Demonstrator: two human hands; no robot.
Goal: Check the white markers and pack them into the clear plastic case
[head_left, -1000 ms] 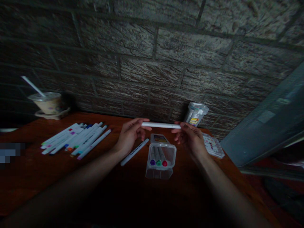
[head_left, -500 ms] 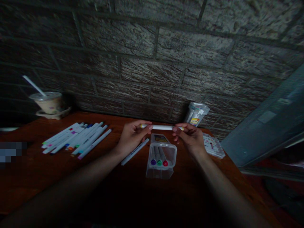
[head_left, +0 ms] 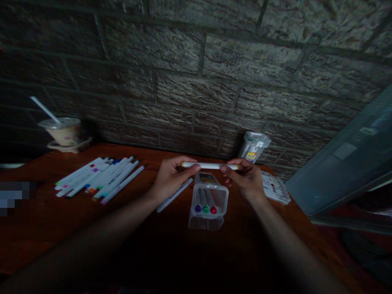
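Note:
A white marker (head_left: 210, 165) with yellow ends is held level above the table. My left hand (head_left: 171, 177) pinches its left end between thumb and fingers, and my right hand (head_left: 243, 176) pinches the right end. Below it lies a clear plastic case (head_left: 206, 222) with its lid end facing me. Inside are three markers (head_left: 206, 199) with purple, green and red ends. Another white marker (head_left: 176, 195) rests on the table beside the case, partly behind my left hand.
Several white markers (head_left: 107, 177) lie in a loose pile at left. Behind them stands a drink cup (head_left: 65, 132) with a straw in a carton holder. A clear marker container (head_left: 254, 147) leans near the brick wall; a flat clear box (head_left: 274, 188) lies at right on the wooden table (head_left: 39, 228).
Both thumbs have slid slightly inward along the marker, and the marker sits a touch lower in view. Everything else stays in place.

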